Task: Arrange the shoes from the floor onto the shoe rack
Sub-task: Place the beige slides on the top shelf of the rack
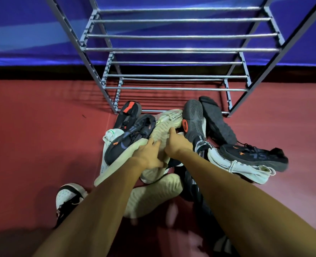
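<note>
Your left hand (pixel 149 154) and right hand (pixel 175 143) curled round the cream knit sneaker (pixel 160 130), likely light, best held by its stiffer sole.

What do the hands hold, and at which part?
The left hand and the right hand both grip the cream-white sneaker, lying sole up, at its near end.
</note>
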A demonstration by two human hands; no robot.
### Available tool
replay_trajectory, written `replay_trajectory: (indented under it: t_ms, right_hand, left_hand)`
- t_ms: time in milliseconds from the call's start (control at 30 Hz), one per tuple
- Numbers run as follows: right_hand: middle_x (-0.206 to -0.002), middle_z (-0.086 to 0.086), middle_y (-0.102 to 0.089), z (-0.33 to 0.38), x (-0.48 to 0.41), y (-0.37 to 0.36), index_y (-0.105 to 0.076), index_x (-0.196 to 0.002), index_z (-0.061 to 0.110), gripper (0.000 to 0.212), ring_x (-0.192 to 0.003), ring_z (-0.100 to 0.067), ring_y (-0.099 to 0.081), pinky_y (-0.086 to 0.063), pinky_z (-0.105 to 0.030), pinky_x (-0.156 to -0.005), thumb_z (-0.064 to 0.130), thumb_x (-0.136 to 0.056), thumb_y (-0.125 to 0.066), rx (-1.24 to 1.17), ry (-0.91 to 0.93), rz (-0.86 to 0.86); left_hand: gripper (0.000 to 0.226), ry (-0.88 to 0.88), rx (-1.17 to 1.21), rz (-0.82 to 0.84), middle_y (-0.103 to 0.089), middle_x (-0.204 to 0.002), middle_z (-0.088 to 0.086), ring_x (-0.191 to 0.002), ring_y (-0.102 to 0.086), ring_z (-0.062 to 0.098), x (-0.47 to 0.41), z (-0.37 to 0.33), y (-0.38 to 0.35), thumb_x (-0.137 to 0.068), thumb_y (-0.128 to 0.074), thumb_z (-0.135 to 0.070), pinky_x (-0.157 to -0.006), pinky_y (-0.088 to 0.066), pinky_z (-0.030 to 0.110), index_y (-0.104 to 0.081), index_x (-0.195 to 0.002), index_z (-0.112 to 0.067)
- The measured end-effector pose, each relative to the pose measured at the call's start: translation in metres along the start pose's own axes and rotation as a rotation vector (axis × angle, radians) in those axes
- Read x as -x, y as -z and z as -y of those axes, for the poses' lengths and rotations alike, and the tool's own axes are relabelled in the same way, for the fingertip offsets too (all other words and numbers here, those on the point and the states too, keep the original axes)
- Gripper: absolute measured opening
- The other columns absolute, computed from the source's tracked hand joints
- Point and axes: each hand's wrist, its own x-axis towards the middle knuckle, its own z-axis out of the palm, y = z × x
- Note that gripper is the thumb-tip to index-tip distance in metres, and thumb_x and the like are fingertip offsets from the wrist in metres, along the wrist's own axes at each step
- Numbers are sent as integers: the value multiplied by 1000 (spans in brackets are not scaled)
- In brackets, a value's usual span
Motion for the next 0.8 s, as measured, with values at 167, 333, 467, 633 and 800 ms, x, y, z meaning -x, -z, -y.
replay_trajectory:
  t_ms: [167,333,467,633,800]
  right_hand:
    - [-120,-19,-62,-12,11,9,-32,-145,15,58,-111,-38,-59,-49,-40,-83,9,-90,-50,-178,62,78]
    - [-144,-14,-52,-5,36,29,-28,-156,15,67,-130,-33,-51,-40,-27,-96,4,-93,-49,-271,185,135]
    - [-151,-13,-40,20,43,43,-35,-154,15,71,-136,-30,-45,-38,-35,-112,-6,-88,-46,-301,268,117]
    - [-148,-10,-42,55,55,93,-45,-147,14,70,-132,-30,-49,-42,-38,-109,-12,-82,-46,-361,375,45]
    - [-140,-6,-51,104,84,163,-58,-132,18,59,-112,-23,-55,-45,-31,-91,-1,-76,-60,-393,484,-18]
  left_hand:
    - [84,28,34,-26,-40,-142,4,-125,-49,33,8,-4,3,-77,-71,-40,-98,-45,43,-31,-149,-22]
    - [85,124,267,81,-65,-115,8,-98,-65,30,14,0,25,-64,-71,-22,-73,-51,34,-45,-144,-25]
    - [67,165,625,142,-57,-74,5,-56,-51,21,23,11,57,-62,-64,8,-49,-39,27,-63,-123,-22]
    - [42,150,766,122,-57,-60,-3,-50,-53,9,67,-4,133,-78,-63,5,-46,-41,20,-65,-106,-26]
    - [33,75,861,8,-57,-68,0,-49,-55,12,119,-15,210,-82,-60,-14,-48,-33,19,-61,-114,-21]
